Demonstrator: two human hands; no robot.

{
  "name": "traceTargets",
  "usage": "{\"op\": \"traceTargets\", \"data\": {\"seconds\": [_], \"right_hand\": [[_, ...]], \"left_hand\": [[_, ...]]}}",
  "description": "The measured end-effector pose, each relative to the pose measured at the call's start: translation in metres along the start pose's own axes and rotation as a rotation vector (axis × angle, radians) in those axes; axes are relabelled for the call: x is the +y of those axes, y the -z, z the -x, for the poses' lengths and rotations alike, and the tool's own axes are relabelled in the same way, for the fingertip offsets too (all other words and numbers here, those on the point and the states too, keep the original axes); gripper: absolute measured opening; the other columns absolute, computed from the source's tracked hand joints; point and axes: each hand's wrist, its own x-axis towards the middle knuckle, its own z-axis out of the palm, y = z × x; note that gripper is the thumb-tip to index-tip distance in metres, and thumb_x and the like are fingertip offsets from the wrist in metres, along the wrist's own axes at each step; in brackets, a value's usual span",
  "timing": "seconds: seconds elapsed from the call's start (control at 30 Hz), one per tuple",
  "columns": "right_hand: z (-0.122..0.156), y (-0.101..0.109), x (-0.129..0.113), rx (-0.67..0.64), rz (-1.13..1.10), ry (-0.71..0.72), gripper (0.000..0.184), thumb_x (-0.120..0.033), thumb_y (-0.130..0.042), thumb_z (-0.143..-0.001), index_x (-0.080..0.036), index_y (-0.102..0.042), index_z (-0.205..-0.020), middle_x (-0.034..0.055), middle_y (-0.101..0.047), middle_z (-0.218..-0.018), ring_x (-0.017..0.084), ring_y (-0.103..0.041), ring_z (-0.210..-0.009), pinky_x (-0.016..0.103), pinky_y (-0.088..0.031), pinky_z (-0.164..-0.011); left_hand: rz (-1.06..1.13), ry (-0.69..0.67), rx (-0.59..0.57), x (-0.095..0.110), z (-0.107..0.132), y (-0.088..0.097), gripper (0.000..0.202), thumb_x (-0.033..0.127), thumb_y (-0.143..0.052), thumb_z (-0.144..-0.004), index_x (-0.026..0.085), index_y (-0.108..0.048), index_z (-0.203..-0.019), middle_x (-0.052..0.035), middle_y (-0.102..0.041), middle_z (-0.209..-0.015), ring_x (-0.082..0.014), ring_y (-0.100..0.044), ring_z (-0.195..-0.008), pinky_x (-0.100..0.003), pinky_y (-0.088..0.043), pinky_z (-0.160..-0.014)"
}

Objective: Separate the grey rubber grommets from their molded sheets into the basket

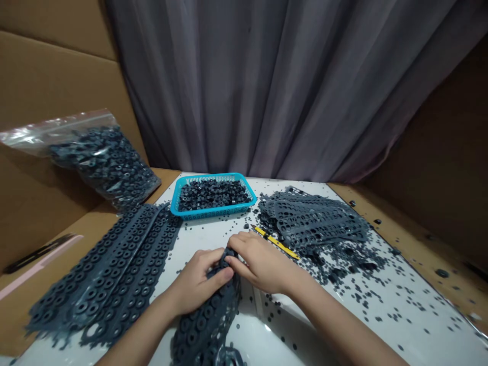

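Note:
Both hands meet at the far end of a dark grey rubber sheet studded with ring-shaped pieces. My left hand grips the sheet's left side, its thumb lying across the top. My right hand pinches the far tip, with thumb and fingers closed round it. The sheet bends upward at the hands and runs down toward the near edge. Exactly which ring lies between the right fingers is hidden. Just beyond the right hand lies a yellow craft knife on the white table.
A blue basket of loose rubber rings stands at the back. More ringed sheets lie left, below a zip bag of rings. Punched-out sheets are piled right, amid scattered small discs. Cardboard walls and a grey curtain enclose the table.

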Motion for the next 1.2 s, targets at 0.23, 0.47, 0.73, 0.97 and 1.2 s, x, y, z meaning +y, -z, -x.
{"op": "traceTargets", "data": {"seconds": [0.23, 0.47, 0.73, 0.97, 1.2], "right_hand": [[-0.003, -0.019, 0.007, 0.009, -0.822, -0.006, 0.026, -0.035, -0.041, -0.091, -0.018, -0.045, -0.071, -0.0013, -0.047, -0.066, 0.012, -0.043, -0.064, 0.024, -0.033, -0.06], [-0.012, -0.032, 0.017, 0.274, -1.548, -0.072, 0.033, -0.039, -0.052, -0.081, -0.019, -0.036, -0.061, -0.0043, -0.029, -0.059, 0.01, -0.027, -0.053, 0.025, -0.026, -0.053], [0.008, 0.017, 0.004, 0.396, -0.565, -0.045, 0.022, -0.032, -0.036, -0.093, -0.019, -0.045, -0.078, 0.0008, -0.044, -0.073, 0.014, -0.039, -0.067, 0.028, -0.029, -0.063], [0.0, -0.006, -0.006, 0.113, 0.007, -0.077, 0.015, -0.026, -0.038, -0.092, -0.018, -0.045, -0.082, 0.0062, -0.053, -0.082, 0.019, -0.044, -0.074, 0.031, -0.035, -0.067], [-0.002, -0.009, -0.002, 0.051, 0.249, -0.112, 0.016, -0.03, -0.043, -0.09, -0.016, -0.049, -0.086, 0.009, -0.056, -0.089, 0.022, -0.046, -0.08, 0.034, -0.036, -0.071]], "left_hand": [[0.372, 0.123, -0.027, -0.007, -0.001, 0.001, 0.04, 0.047, -0.046, -0.085, 0.015, -0.055, -0.062, 0.0012, -0.045, -0.059, -0.0128, -0.04, -0.058, -0.022, -0.032, -0.057], [0.728, 0.26, 0.159, -0.016, 0.002, -0.004, 0.041, 0.054, -0.058, -0.074, 0.015, -0.055, -0.062, 0.0034, -0.045, -0.059, -0.0096, -0.038, -0.055, -0.02, -0.033, -0.055], [0.509, 0.335, 0.334, -0.011, -0.01, -0.003, 0.034, 0.047, -0.051, -0.082, 0.017, -0.059, -0.068, 0.0006, -0.058, -0.067, -0.0158, -0.051, -0.069, -0.024, -0.038, -0.068], [0.685, 0.321, 0.05, -0.009, -0.005, -0.004, 0.03, 0.02, -0.06, -0.075, 0.019, -0.063, -0.105, -0.0032, -0.066, -0.093, -0.0208, -0.056, -0.091, -0.031, -0.04, -0.084], [0.223, 0.103, 0.084, -0.005, -0.007, -0.003, 0.014, 0.027, -0.058, -0.078, 0.016, -0.066, -0.083, -0.0052, -0.062, -0.085, -0.0212, -0.053, -0.085, -0.032, -0.041, -0.08]]}}
